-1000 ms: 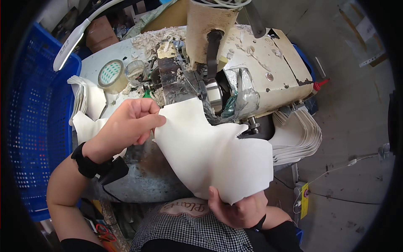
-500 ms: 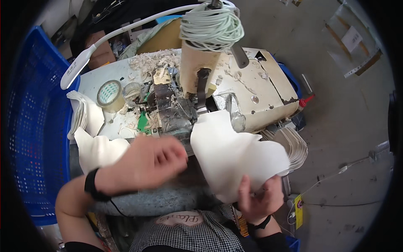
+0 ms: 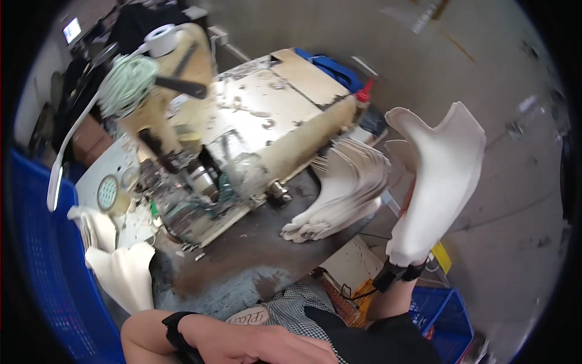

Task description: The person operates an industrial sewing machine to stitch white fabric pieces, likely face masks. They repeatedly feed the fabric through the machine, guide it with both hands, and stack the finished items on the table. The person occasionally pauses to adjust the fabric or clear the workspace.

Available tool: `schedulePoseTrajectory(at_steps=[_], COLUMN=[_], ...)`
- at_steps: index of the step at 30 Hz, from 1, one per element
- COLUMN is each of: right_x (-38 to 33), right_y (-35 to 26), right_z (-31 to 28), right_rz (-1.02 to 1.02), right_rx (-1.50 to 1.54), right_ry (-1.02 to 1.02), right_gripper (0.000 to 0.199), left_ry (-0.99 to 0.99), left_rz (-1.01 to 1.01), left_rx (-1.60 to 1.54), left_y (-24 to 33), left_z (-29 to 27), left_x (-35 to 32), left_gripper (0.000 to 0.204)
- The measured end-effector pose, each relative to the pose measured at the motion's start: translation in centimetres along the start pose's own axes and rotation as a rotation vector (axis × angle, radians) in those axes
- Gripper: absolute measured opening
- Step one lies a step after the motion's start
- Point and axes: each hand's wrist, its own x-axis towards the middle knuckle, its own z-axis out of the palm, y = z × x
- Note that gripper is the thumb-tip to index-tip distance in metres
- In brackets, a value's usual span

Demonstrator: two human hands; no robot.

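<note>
At the right, a white leather-like cut piece point(image 3: 441, 176) is raised off the table, curved and notched at its top. My right hand point(image 3: 410, 193) is behind it, gripping it, with most of the fingers hidden by the piece. A second pale edge shows behind; whether it is a fold or another piece, I cannot tell. At the lower edge, my left hand point(image 3: 267, 341) crosses low before the checked apron point(image 3: 297, 309), its fingers partly cut off and blurred. Left of the held piece, a fanned stack of similar white pieces point(image 3: 357, 182) rests by the machine.
A worn cream machine point(image 3: 267, 103) stands on the table, with green cord point(image 3: 127, 85) coiled on its post. More white pieces point(image 3: 124, 273) and a tape roll point(image 3: 109, 194) are at the left. Blue baskets point(image 3: 42, 267) flank me; a white lamp point(image 3: 54, 182) overhangs the left.
The view has turned right. My right hand has lifted the white piece away from the machine, up and to the right. My left hand has dropped back toward the apron.
</note>
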Motion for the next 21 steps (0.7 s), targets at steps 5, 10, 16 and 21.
schedulePoseTrajectory(at_steps=[5,10,16,21], right_x=[1.2,1.7,2.8,0.5], right_y=[-1.5,0.2,3.9,8.7], right_z=[1.8,-0.8,-2.3,3.9], right_rz=[-0.146,-0.156,-0.013,0.054], right_rx=[0.038,0.158,-0.028,-0.285], right_ry=[0.196,0.175,0.636,0.35], right_gripper=[0.036,0.031,0.019,0.029], left_ry=[-0.029,0.503,0.715,0.641], left_rz=[-0.106,-0.303,-0.503,-0.5], left_rx=[-0.109,1.336,1.236,1.309], left_y=[0.9,-2.6,-10.2,-11.0], left_z=[-2.7,-6.4,-13.4,-15.2], left_x=[2.6,4.5,3.5,4.1], left_gripper=[0.023,0.05,0.091,0.098])
